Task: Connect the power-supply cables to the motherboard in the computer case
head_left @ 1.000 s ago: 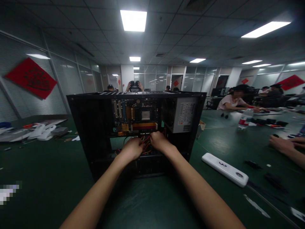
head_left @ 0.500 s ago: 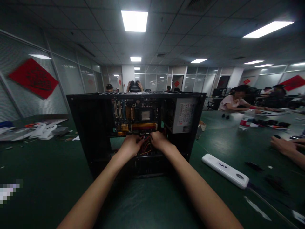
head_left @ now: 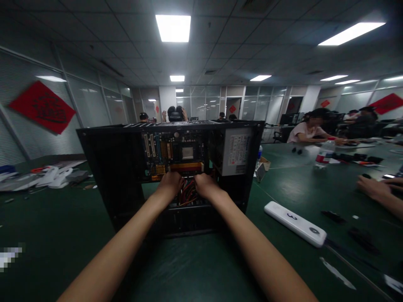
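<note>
A black computer case [head_left: 108,176] stands in front of me with its side facing me uncovered. Inside it are a motherboard [head_left: 197,147] and, at upper right, a grey power supply [head_left: 234,151] with a label. My left hand [head_left: 170,184] and my right hand [head_left: 206,185] reach in below the board, a short gap between them. Both have fingers curled and closed at a bundle of red and dark cables [head_left: 188,191]. The fingertips are partly hidden, but each hand seems to pinch some of these cables.
On the green table [head_left: 289,176], a white power strip [head_left: 294,222] marked 3 lies to the right, with a plastic bottle [head_left: 325,153] behind it. White parts [head_left: 59,176] and papers lie at left. Another person's hands [head_left: 374,186] are at the right edge; another person [head_left: 310,130] sits beyond.
The case has shifted and turned slightly left in view, partly from my head's movement. Both hands stay at the cables, and more of the bundle shows between them.
</note>
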`<act>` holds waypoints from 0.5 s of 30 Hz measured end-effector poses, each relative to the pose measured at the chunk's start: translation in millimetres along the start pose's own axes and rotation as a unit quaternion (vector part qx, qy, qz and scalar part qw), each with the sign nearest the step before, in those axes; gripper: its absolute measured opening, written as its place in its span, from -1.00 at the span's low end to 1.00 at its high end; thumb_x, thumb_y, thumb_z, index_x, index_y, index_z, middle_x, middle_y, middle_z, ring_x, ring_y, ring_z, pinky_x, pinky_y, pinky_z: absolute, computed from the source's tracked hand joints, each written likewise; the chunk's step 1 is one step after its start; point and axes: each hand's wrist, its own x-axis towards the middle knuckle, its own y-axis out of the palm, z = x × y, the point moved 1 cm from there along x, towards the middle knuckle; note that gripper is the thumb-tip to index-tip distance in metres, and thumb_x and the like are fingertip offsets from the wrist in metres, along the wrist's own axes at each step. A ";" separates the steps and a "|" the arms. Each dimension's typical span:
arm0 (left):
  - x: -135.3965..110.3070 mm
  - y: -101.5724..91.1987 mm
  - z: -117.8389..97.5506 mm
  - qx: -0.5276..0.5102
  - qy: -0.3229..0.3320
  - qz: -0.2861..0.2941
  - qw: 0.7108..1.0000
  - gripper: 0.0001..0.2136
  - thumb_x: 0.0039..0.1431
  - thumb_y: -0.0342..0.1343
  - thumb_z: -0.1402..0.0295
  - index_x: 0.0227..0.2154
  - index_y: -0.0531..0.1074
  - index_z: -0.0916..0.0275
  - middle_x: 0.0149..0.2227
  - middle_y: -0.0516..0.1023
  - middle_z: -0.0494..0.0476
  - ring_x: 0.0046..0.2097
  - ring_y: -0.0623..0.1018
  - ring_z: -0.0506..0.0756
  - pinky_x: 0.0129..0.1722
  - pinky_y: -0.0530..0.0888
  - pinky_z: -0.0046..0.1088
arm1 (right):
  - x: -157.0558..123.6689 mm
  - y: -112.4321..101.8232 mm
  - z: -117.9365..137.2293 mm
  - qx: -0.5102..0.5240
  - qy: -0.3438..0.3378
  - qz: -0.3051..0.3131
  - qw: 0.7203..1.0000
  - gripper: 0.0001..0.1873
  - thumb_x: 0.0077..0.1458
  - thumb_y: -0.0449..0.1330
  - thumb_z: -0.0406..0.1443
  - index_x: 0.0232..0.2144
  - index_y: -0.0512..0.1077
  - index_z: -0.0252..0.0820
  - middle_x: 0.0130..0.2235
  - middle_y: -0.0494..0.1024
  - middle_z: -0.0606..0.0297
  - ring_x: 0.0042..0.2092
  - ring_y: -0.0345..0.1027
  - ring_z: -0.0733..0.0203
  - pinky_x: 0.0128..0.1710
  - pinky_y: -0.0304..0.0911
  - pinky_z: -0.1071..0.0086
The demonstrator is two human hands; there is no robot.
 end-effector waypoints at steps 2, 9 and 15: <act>-1.1 0.1 -0.3 0.005 0.001 0.001 1.000 -0.67 0.31 -0.05 0.30 -0.19 0.59 0.36 -0.18 0.61 0.45 -0.11 0.60 0.25 -0.17 0.40 -0.36 | 0.0 -0.1 -0.2 0.003 -0.001 -0.001 1.000 -0.66 0.18 0.03 -0.45 -0.09 0.54 -0.31 -0.06 0.56 -0.14 -0.04 0.50 -0.11 -0.19 0.36 0.27; -4.8 -1.1 -5.1 0.016 -0.006 0.012 1.000 -0.64 0.33 -0.10 0.31 -0.18 0.59 0.37 -0.16 0.60 0.50 -0.09 0.60 0.26 -0.15 0.41 -0.35 | 1.5 -0.2 0.1 0.010 0.014 -0.002 1.000 -0.66 0.22 0.03 -0.40 -0.08 0.54 -0.29 -0.05 0.56 -0.13 -0.04 0.50 -0.08 -0.18 0.35 0.29; -9.4 -6.5 -11.8 0.032 -0.008 0.021 0.999 -0.65 0.29 -0.10 0.35 -0.17 0.59 0.36 -0.14 0.59 0.51 -0.09 0.60 0.32 -0.17 0.43 -0.28 | 6.1 2.0 -2.2 0.017 0.025 0.002 1.000 -0.67 0.25 0.03 -0.36 -0.08 0.55 -0.26 -0.05 0.57 -0.09 -0.04 0.50 -0.02 -0.17 0.32 0.34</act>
